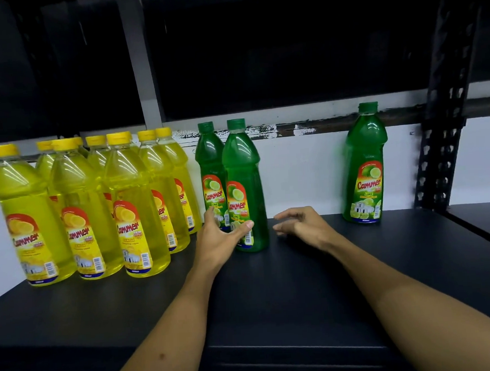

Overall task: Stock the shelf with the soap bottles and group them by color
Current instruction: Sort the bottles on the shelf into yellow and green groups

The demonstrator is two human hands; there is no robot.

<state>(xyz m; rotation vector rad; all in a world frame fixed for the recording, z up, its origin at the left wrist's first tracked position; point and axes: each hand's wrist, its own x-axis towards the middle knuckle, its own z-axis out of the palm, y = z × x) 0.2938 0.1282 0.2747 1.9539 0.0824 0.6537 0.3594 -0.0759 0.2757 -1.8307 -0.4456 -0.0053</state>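
Several yellow soap bottles (136, 209) stand grouped on the left of the black shelf (272, 284). Two green bottles stand just right of them, one at the front (244, 168) and one behind (209, 158). A third green bottle (364, 166) stands alone far right against the white wall. My left hand (221, 238) is open, thumb and fingers spread just in front of the front green bottle's label, holding nothing. My right hand (300, 223) hovers open to that bottle's right, fingers loosely curled, holding nothing.
A black perforated upright post (446, 115) stands at the right behind the lone green bottle. A white post (142, 77) rises behind the yellow bottles. Bare shelf surface lies between the green pair and the lone bottle.
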